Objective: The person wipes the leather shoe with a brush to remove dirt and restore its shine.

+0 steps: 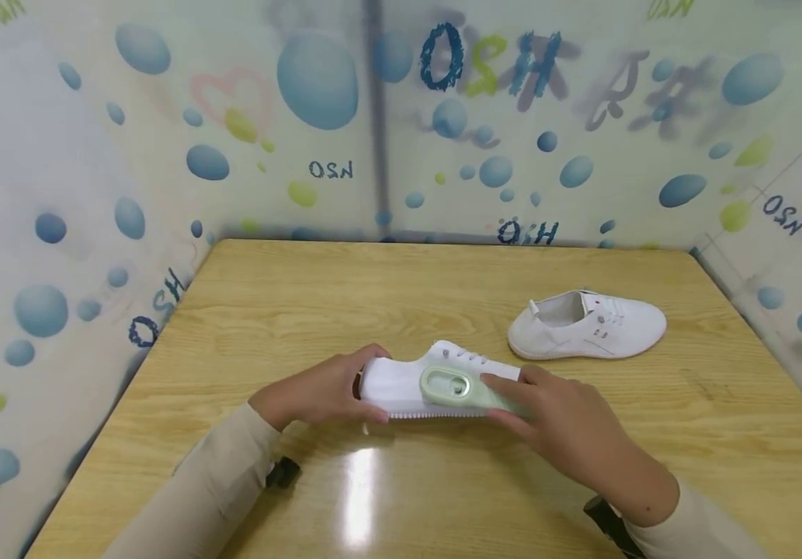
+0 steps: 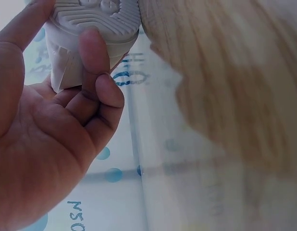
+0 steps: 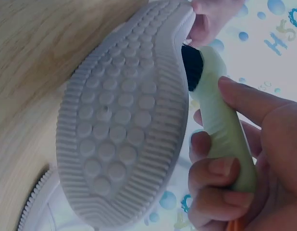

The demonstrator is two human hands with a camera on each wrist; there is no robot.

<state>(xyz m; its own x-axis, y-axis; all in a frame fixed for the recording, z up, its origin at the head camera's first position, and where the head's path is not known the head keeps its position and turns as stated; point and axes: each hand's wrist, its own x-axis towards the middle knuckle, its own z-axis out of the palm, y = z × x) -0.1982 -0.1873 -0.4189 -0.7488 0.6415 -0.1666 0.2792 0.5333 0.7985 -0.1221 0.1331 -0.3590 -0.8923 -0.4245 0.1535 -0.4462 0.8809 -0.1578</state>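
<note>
A white lace-up shoe [image 1: 401, 382] is held above the table, toe to the right, its studded sole [image 3: 119, 110] facing the right wrist camera. My left hand [image 1: 327, 390] grips it by the heel; in the left wrist view the fingers of the left hand [image 2: 57, 115] curl round the heel end. My right hand [image 1: 568, 419] holds a pale green brush [image 1: 449, 386] by its handle. In the right wrist view the brush's dark bristles [image 3: 191, 67] touch the shoe's side, with the fingers of the right hand [image 3: 254, 159] wrapped round the handle.
A second white shoe [image 1: 589, 330] stands on the wooden table [image 1: 345, 295] at the right, behind my right hand, toe to the right. Patterned sheets [image 1: 414, 155] with blue and green spots hang behind and beside the table.
</note>
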